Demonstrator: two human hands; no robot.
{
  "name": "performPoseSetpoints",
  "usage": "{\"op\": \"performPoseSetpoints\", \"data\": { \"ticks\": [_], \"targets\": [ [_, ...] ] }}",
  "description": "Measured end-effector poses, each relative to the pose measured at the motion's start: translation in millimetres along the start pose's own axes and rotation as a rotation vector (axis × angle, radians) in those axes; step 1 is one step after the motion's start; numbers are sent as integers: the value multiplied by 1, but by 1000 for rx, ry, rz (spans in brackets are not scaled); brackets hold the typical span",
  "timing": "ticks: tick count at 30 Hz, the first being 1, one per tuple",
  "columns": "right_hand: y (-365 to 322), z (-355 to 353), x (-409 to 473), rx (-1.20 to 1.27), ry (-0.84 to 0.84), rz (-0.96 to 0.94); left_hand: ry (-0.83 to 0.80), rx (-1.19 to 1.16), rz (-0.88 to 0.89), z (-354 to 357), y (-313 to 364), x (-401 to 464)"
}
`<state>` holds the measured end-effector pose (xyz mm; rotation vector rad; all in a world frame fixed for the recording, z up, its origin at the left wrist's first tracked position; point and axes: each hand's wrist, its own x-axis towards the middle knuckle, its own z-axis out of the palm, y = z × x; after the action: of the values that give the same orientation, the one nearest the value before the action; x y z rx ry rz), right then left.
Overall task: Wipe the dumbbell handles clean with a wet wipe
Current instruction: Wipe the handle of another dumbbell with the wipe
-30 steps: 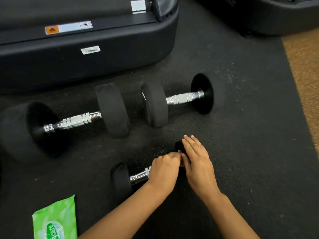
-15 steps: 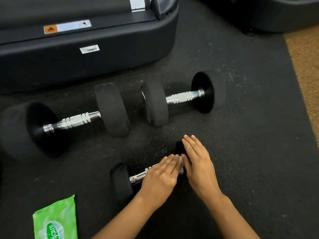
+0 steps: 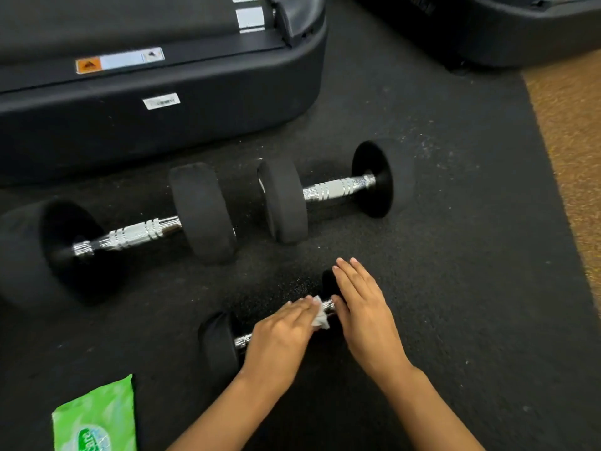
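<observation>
Wipe packet (image 3: 94,418): green, lying flat on the black floor mat (image 3: 455,255), to the near left of the small dumbbell (image 3: 221,345); its contents cannot be seen.

Small dumbbell: on the mat, nearest the person, chrome handle (image 3: 243,340) mostly covered by the hands.

Left hand (image 3: 279,336): fingers straight and relaxed, lying flat over the handle, pressing a white wet wipe (image 3: 320,315) onto it; the wipe pokes out beyond the fingertips.

Right hand (image 3: 364,307): fingers straight and together, resting on the dumbbell's right head, grasping nothing.

Medium dumbbell (image 3: 328,190): beyond the small dumbbell, untouched.

Large dumbbell (image 3: 130,236): beyond and left of the small dumbbell, untouched.

Treadmill base (image 3: 162,118): behind both larger dumbbells.
</observation>
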<state>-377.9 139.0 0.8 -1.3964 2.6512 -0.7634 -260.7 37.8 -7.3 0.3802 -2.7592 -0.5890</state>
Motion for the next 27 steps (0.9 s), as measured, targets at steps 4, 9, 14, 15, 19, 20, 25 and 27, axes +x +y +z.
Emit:
{"op": "performPoseSetpoints", "data": {
  "ticks": [4, 9, 14, 15, 19, 20, 25, 27],
  "targets": [
    [-2, -9, -2, 2, -31, -26, 38, 24, -7, -10, 0, 3],
    [-19, -28, -3, 30, 7, -241, 36, 34, -80, -47, 3, 19],
    [-31, -33, 13, 160, 43, -289, 10, 98, -33, -66, 3, 25],
    [-32, -34, 18, 216, 39, -281, 25, 115, 1, -71, 2, 28],
    [-36, -41, 39, 385, -10, -314, 91, 193, 59, -85, 2, 42],
    [-36, -43, 45, 401, -21, -334, 88, 164, 46, -88, 2, 47],
    [-24, -55, 79, 448, -16, -306, 54, 103, -24, -110, -5, 74],
    [-15, -60, 97, 481, -6, -253, 61, 158, -21, -119, -6, 89]
  ]
}}
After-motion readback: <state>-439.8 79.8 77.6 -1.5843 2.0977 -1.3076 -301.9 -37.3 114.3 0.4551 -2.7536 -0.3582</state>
